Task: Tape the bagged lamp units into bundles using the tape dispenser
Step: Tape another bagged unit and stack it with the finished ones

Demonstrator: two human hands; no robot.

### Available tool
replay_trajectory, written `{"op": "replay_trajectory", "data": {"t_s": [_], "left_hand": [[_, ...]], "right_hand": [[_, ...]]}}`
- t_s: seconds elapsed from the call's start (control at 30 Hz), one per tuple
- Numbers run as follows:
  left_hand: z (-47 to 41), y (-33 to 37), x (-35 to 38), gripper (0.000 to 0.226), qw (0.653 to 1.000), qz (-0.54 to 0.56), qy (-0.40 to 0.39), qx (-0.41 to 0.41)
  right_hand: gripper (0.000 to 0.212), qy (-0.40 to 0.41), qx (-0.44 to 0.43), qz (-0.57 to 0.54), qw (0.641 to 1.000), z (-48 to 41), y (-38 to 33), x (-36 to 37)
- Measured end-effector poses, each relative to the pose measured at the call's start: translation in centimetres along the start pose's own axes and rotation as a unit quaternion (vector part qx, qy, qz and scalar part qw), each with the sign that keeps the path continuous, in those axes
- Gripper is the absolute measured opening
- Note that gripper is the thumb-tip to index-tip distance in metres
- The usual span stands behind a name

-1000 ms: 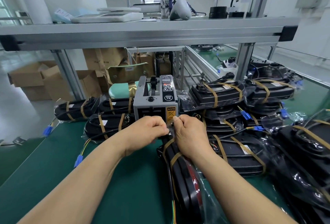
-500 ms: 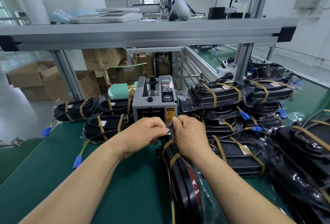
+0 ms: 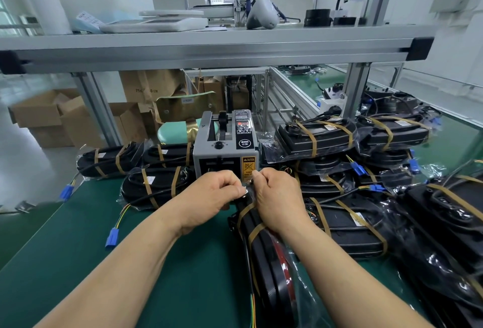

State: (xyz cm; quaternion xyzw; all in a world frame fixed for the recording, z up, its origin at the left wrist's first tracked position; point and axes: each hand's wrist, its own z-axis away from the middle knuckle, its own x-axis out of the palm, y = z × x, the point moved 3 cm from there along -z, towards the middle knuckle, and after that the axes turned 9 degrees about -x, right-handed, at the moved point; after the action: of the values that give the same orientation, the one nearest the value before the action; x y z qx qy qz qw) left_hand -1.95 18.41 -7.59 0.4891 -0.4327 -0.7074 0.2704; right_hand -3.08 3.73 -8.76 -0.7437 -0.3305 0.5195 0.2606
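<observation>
Two hands meet just in front of the tape dispenser (image 3: 224,150), right below its outlet. The left hand (image 3: 213,197) and the right hand (image 3: 278,197) both have their fingers curled in, and their fingertips pinch the far end of the bagged lamp unit (image 3: 266,262). That unit lies lengthwise on the green mat (image 3: 78,262), running from the dispenser's front toward the person. Whether a cut piece of tape sits between the fingertips is too small to tell. The unit is a long, narrow, hard black body with a red strip along it, wrapped in loose clear film that crinkles and shines. Brown tape bands (image 3: 254,231) already cross it near its dispenser end. I judge it rigid and moderately weighty, so it should stay put on the mat. The film looks slack and slippery, though, so a hold on the solid body through the bag, or at a taped band, seems safer than one on loose plastic. Thin wires (image 3: 253,309) trail from its near end and look easy to snag. Finished bundles (image 3: 313,137) are stacked right of the dispenser and more bundles (image 3: 154,186) lie to its left, all black, film-wrapped and banded in brown, with blue connectors (image 3: 111,237) on coloured leads.
</observation>
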Motion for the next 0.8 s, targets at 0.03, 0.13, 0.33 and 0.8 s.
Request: {"op": "replay_trajectory", "data": {"t_s": [0.03, 0.13, 0.33, 0.8], "left_hand": [[0.0, 0.1, 0.0, 0.019, 1.0, 0.007, -0.001, 0.002], [0.1, 0.1, 0.1, 0.017, 1.0, -0.011, -0.003, 0.001], [-0.1, 0.2, 0.1, 0.016, 0.998, -0.06, 0.016, 0.009], [-0.6, -0.9, 0.1, 0.017, 0.988, -0.098, 0.12, -0.007]], "right_hand": [[0.043, -0.001, -0.001, 0.0, 1.0, 0.0, 0.0, 0.0], [0.043, -0.001, -0.002, 0.0, 1.0, 0.0, -0.1, 0.0], [0.043, -0.002, -0.001, 0.002, 1.0, 0.0, 0.0, 0.1], [0.042, 0.002, 0.004, -0.001, 1.0, 0.0, 0.1, -0.1]]}}
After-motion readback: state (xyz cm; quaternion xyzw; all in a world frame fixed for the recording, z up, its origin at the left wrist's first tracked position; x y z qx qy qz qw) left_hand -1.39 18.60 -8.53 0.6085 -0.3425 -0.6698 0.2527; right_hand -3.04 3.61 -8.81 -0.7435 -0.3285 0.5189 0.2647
